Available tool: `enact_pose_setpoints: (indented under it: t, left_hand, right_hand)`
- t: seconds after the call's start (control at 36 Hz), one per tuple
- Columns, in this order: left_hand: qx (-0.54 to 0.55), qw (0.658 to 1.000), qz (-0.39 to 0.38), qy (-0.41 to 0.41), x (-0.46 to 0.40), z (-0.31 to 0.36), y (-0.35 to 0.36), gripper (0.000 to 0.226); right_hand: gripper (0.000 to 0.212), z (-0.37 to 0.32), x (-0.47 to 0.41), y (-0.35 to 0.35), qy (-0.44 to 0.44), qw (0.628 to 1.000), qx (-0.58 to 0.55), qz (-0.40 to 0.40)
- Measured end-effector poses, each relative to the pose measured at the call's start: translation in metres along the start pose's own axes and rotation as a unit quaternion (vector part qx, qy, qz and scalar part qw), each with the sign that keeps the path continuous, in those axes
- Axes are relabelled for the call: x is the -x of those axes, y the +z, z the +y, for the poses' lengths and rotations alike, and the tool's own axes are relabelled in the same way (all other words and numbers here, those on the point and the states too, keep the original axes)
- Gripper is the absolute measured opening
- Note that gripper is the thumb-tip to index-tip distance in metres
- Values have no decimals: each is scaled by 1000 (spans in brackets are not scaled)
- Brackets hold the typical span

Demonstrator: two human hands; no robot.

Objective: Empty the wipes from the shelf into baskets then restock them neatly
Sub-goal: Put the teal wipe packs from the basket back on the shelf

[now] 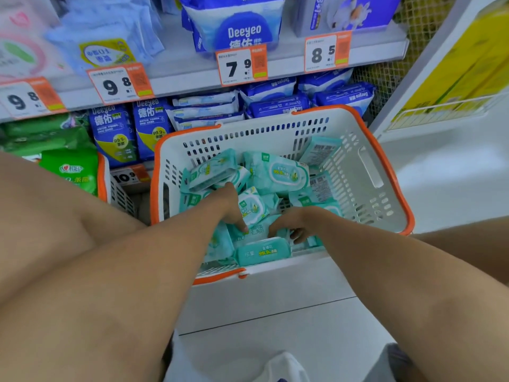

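A: Nearest the camera: two bare forearms reaching forward and down, with a knee at the left edge. Both hands are inside the basket (385, 172), white with an orange rim, which sits on the pale floor (275, 312) in front of the shelf (192, 75).

B: Hand states?

A: Left hand (230, 206): fingers pointing down onto the heap of teal wipes packs (275, 172), fingertips touching a pack. Whether it grips one, I cannot tell. Right hand (289, 221): fingers curled down over the packs near the front wall of the basket. What they close on is hidden, so cannot tell either.

B: Where are the wipes?

A: Teal packs lie loose in the basket, piled at mixed angles, some label up, some barcode up. One teal pack (263, 250) lies flat against the near wall, just below the right hand.

B: Shelf?

A: Blue Deeyeo packs (114, 133) stand on the lower tier behind the basket. Green packs (68, 169) at the left, beside a second orange-rimmed basket (103, 177), mostly hidden by the arm. Price tags (241, 64) read 9.8, 7.9, 8.5.
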State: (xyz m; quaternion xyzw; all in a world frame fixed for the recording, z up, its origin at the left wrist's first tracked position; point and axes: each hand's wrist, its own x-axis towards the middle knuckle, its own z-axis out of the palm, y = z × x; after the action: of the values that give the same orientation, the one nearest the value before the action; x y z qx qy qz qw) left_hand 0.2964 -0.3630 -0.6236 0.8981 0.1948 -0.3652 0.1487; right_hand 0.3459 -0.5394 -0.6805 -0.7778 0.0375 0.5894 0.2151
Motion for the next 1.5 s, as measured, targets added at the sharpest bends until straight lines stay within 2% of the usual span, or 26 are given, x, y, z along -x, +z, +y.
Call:
enact_pose_setpoints:
  t: [0.06,0.11,0.22,0.28,0.42,0.56,0.64,0.75,0.81,0.86,0.94,1.0,1.06,1.08,1.11,1.14,1.17,1.22,1.25,1.31,1.36,1.42,1.47,1.5]
  left_hand:
    - [5,1000,-10,-12,2,1,0,130]
    - [1,1000,-11,-18,3,1,0,126]
    - [-24,1000,-1,-19,6,-3,-2,86]
    - [-14,1000,-7,-23,6,-5,-3,78]
    - [13,999,-11,-28,7,-12,-3,85]
    - [25,999,-14,-23,5,-20,-6,86]
    - [53,998,-17,-26,8,-20,-9,83]
    - [119,992,-16,-22,14,-18,-21,68]
    - [114,993,-7,-12,18,-18,-26,65]
    - [99,995,-11,-13,26,-14,-29,67]
    - [120,992,29,11,42,-2,-38,82]
    - [247,966,51,64,58,18,-60,91]
    - [432,894,26,113,85,43,-90,100]
    - [498,854,-1,149,101,54,-106,91]
    - [530,824,-16,199,117,63,-120,71]
    - [533,810,1,245,131,70,-134,49]
    - [536,797,44,277,144,75,-148,39]
    - [543,775,142,292,167,79,-174,56]
    - [554,763,161,290,175,79,-186,68]
    - [578,746,154,293,191,79,-201,78]
    - [586,734,143,313,202,80,-206,71]
    - [590,711,157,349,210,85,-208,62]
    - [581,693,197,378,215,88,-214,67]
    - [572,690,216,387,218,89,-219,69]
  right_hand:
    - [69,1,0,1,2,1000,-22,-2]
    - [64,-1,4,5,-6,1000,-12,-6]
    - [71,-9,7,8,-2,1000,-18,-13]
    - [78,-13,12,5,13,999,-27,-28]
    - [112,-15,23,9,24,999,-18,-33]
    - [126,-10,17,23,21,996,-51,-71]
    - [101,-9,23,21,18,995,-64,-71]
    - [77,-11,60,-16,22,997,-64,-42]
    - [74,-6,87,-46,21,998,-59,-13]
    - [75,5,119,-76,12,998,-62,21]
    - [60,22,171,-108,-33,990,-116,68]
    - [52,29,202,-122,-82,978,-176,75]
    - [48,30,230,-129,-137,956,-248,79]
    - [46,29,241,-133,-167,941,-283,78]
    - [46,26,252,-136,-200,929,-305,70]
    - [50,23,263,-140,-235,917,-318,52]
    - [56,19,274,-145,-270,906,-326,34]
    - [68,6,307,-149,-330,885,-329,10]
    - [72,0,322,-155,-358,869,-340,1]
    - [79,-10,353,-165,-418,827,-377,-19]
    - [93,-21,377,-167,-469,796,-380,-41]
    - [81,-33,387,-161,-508,792,-334,51]
    - [67,-43,387,-153,-551,765,-291,162]
    - [60,-46,385,-153,-562,755,-283,183]
